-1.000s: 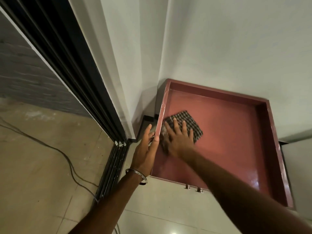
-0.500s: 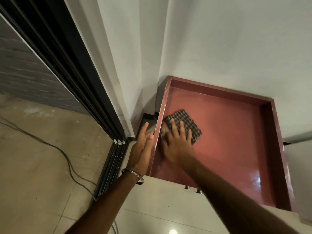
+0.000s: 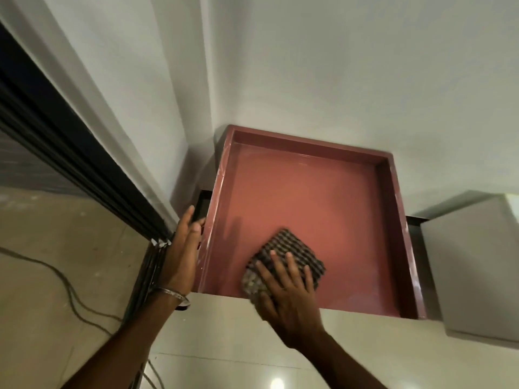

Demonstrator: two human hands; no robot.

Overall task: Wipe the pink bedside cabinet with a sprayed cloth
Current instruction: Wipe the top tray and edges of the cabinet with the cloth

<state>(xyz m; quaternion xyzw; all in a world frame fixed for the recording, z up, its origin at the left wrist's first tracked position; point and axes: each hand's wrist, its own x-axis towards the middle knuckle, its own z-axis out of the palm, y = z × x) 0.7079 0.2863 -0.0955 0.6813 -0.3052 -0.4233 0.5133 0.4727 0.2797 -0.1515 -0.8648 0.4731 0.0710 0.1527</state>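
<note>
The right hand [image 3: 289,301] presses a checked dark cloth [image 3: 283,265] flat, fingers spread, on the glossy pink square cabinet top [image 3: 323,197]; the left hand [image 3: 182,254], grip seemingly open, rests against its left rim.

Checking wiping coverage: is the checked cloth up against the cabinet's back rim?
No: the checked cloth lies under the right hand at the pink cabinet's front edge.
</note>
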